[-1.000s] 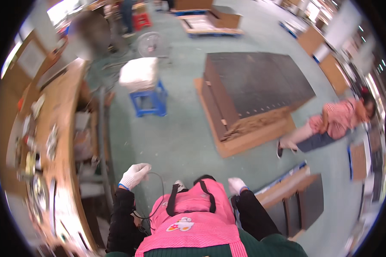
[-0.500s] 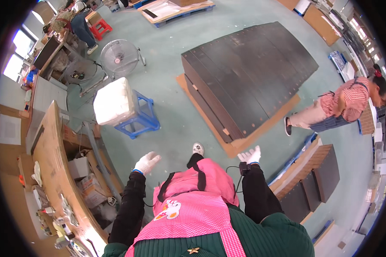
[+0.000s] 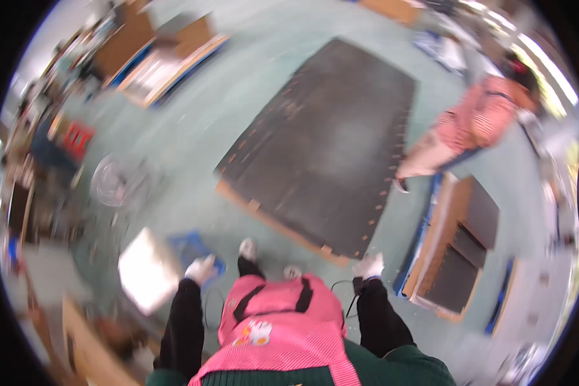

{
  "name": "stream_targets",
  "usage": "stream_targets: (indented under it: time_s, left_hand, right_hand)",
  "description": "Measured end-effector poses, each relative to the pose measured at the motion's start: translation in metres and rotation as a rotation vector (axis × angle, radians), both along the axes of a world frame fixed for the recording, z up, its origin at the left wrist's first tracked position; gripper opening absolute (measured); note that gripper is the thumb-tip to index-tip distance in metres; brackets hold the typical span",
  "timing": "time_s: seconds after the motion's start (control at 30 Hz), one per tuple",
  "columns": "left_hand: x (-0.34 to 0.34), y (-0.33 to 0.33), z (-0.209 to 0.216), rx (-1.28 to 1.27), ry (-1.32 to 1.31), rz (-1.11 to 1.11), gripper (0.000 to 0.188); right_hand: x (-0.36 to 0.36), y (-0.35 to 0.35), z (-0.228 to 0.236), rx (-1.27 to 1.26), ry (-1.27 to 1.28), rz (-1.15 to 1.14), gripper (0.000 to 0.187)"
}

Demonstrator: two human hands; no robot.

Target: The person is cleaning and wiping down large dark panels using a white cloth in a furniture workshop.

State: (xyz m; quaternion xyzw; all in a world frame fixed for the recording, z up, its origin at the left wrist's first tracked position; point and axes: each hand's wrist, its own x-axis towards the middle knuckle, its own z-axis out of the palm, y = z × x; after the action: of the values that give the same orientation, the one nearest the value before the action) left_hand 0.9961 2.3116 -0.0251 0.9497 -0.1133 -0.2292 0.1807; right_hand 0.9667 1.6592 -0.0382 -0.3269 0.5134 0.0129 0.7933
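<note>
My left hand (image 3: 201, 269), in a white glove, hangs in front of me beside a blue plastic stool (image 3: 196, 248). A white block-like bundle (image 3: 149, 270) rests over that stool. My right hand (image 3: 369, 266), also gloved, is held out near the front right corner of a large stack of dark panels (image 3: 331, 145). That corner lies just beyond the fingers, and I see no contact. Blur softens both hands, but their fingers look loosely extended and nothing shows in them. A dark strap with a cable (image 3: 358, 284) sits at my right wrist.
Brown board (image 3: 283, 225) lies under the panel stack. To the right, a blue-edged pallet carries smaller dark panels (image 3: 460, 276), and a person in red stripes (image 3: 479, 116) stands beyond it. A floor fan (image 3: 112, 180) is at left; a workbench edge (image 3: 87, 344) is lower left.
My view has swung to the left stool's far side, rightward and forward: the panel stack now lies straight ahead, the stool nearer my left hand. Both hands stay empty, and both feet now show.
</note>
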Motion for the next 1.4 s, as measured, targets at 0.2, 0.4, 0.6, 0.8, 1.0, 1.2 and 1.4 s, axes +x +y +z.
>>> stream_targets:
  time_s: [0.2,0.4,0.6,0.8,1.0,1.2,1.4]
  left_hand:
    - [0.122,0.077,0.018,0.202,0.425,-0.200,0.056]
    - [0.240,0.052,-0.005,0.171,0.605,-0.517,0.066]
    - [0.269,-0.027,0.022,0.269,0.070,0.186,0.080]
    - [0.266,-0.100,0.111,0.207,-0.501,-0.058,0.110]
    - [0.243,-0.171,0.128,0.481,-0.081,-0.300,0.126]
    - [0.256,-0.194,0.132,0.595,0.059,-0.379,0.115]
    - [0.271,-0.201,0.133,0.692,0.192,-0.344,0.117]
  right_hand:
    - [-0.028,0.094,-0.008,-0.109,0.204,-0.148,0.052]
    - [-0.073,0.170,-0.043,-0.071,0.145,-0.234,0.048]
    - [-0.090,0.191,-0.003,-0.673,0.533,0.550,0.061]
    - [-0.025,0.175,0.125,-1.431,0.590,0.541,0.076]
    - [0.033,0.167,0.153,-1.376,0.538,1.091,0.095]
    - [0.051,0.155,0.145,-1.338,0.575,1.127,0.083]
    - [0.056,0.150,0.141,-1.356,0.564,1.166,0.078]
